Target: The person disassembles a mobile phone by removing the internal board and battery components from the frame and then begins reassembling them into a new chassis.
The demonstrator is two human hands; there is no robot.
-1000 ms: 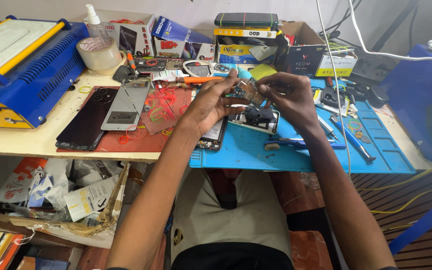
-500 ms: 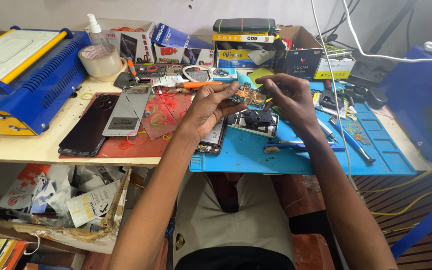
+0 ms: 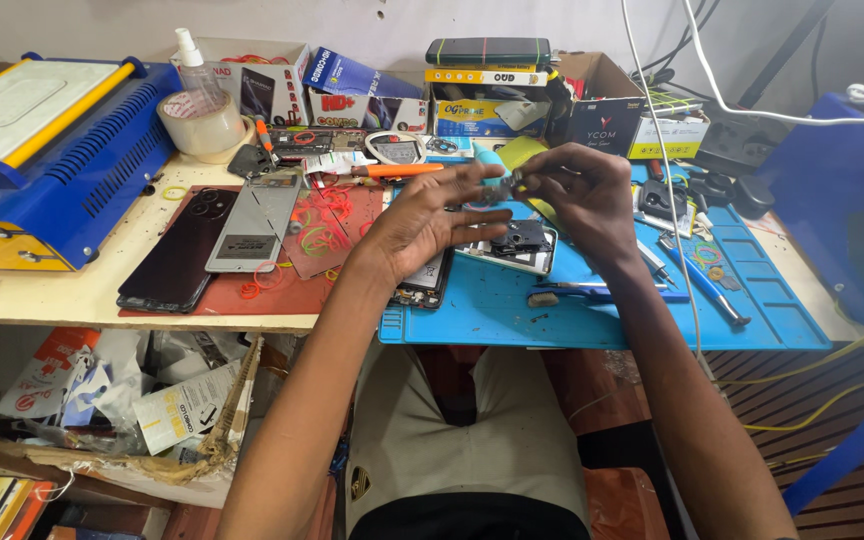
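Small part held between both hands above the mat

Over the blue work mat [image 3: 752,310], the left hand [image 3: 427,220] and right hand [image 3: 582,195] meet, fingertips pinching a small dark part [image 3: 505,187] between them, above the opened phone [image 3: 512,245] lying just below

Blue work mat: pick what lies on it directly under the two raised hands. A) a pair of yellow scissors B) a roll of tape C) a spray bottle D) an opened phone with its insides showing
D: the opened phone lies on the blue work mat below the left hand and right hand.
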